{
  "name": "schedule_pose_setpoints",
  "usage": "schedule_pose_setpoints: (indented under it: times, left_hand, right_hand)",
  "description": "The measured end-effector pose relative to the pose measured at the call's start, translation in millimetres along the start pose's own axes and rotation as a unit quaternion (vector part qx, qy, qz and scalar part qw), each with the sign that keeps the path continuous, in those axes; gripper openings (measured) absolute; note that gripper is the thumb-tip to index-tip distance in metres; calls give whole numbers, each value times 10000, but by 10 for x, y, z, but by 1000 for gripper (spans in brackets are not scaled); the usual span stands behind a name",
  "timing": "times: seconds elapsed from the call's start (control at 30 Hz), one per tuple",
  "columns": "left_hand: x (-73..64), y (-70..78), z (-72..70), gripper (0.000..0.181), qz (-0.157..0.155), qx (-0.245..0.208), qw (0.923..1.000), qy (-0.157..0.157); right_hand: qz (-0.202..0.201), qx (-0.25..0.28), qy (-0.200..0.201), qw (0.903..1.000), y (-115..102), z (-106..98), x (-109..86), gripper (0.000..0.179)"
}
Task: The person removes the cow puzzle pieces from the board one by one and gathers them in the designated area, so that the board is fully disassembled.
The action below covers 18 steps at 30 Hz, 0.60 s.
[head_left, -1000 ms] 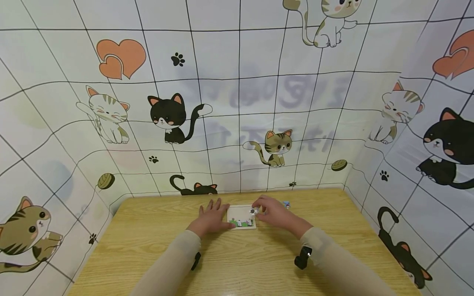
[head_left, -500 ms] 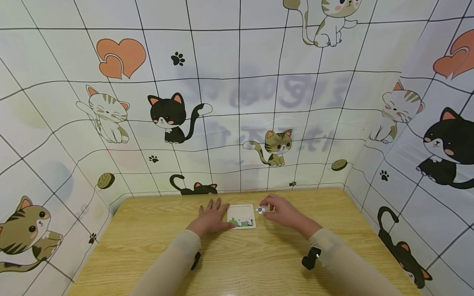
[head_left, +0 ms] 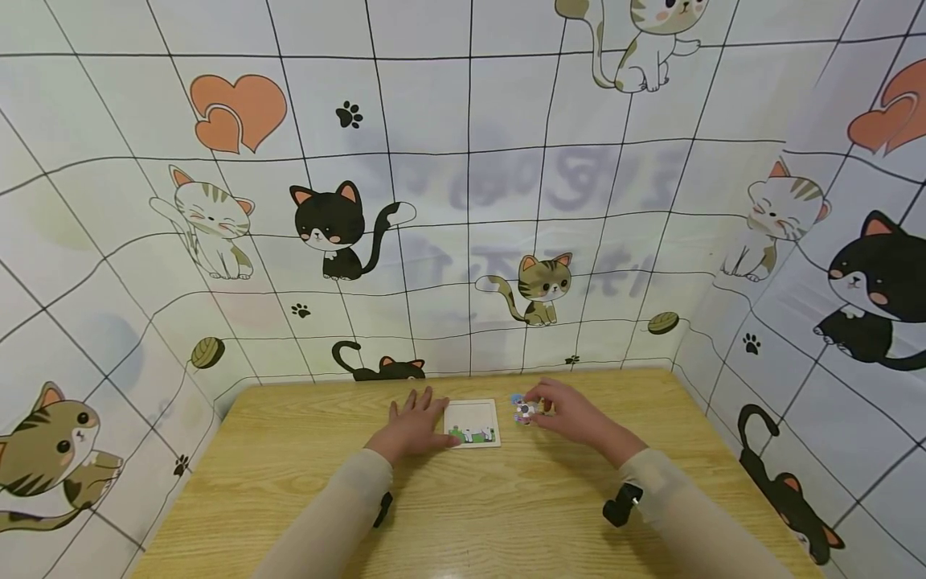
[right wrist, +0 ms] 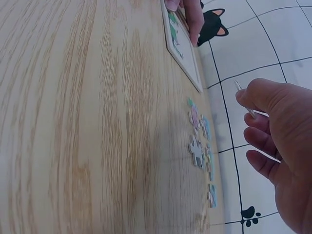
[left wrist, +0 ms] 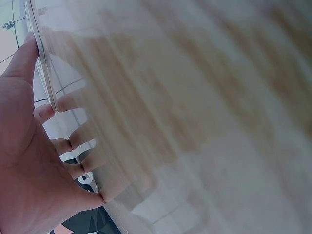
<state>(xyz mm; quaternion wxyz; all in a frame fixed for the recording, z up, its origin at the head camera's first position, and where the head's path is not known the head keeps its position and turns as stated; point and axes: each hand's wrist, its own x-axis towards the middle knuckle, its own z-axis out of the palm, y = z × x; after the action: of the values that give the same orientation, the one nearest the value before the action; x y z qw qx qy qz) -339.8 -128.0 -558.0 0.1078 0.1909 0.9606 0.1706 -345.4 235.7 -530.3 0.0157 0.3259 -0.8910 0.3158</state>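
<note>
My left hand (head_left: 414,426) lies on the table with its fingers spread, the thumb against the lower left of a white puzzle tray (head_left: 470,413). Along the tray's near side sits a strip of green and white fitted pieces (head_left: 473,436). My right hand (head_left: 571,414), raised above the table right of the tray, pinches a puzzle piece (right wrist: 237,86) between thumb and index finger. That piece appears nearly edge-on in the right wrist view. Below the hand, several loose puzzle pieces (right wrist: 196,152) lie on the wood, partly hidden in the head view.
The wooden table (head_left: 463,515) meets a white cloth backdrop (head_left: 434,241) with a grid and cartoon cats at its back edge. Similar cloth walls rise at both sides. A black wrist camera (head_left: 622,505) is strapped on the right sleeve.
My right hand has moved right, off the tray's right edge, still pinching the puzzle piece, and is now over the loose pieces. The left hand and tray have stayed in place.
</note>
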Motion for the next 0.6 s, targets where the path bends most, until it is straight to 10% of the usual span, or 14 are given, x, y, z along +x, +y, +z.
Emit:
schedule_pose_setpoints:
  times: [0.6]
  left_hand:
    - [1, 11, -34, 93, -32, -26, 10000, -18]
  right_hand:
    - [417, -57, 26, 9991, 151, -184, -221, 26]
